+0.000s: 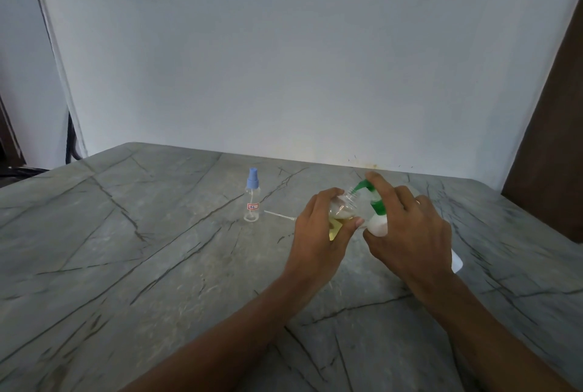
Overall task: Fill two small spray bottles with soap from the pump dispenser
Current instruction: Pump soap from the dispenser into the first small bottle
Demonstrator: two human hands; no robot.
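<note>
An uncapped spray bottle (339, 213) with yellowish liquid in the bottom is gripped in the left hand (318, 234), tilted so its open neck points up and to the right, long axis on a diagonal. The white pump dispenser (378, 224) is wrapped by the right hand (410, 234), forefinger on the green pump head, spout aimed left at the neck. A second, blue-capped bottle (252, 196) is stood upright further left on the grey veined table (126, 249), and a thin dip tube (279, 215) is laid flat just beside it.
</note>
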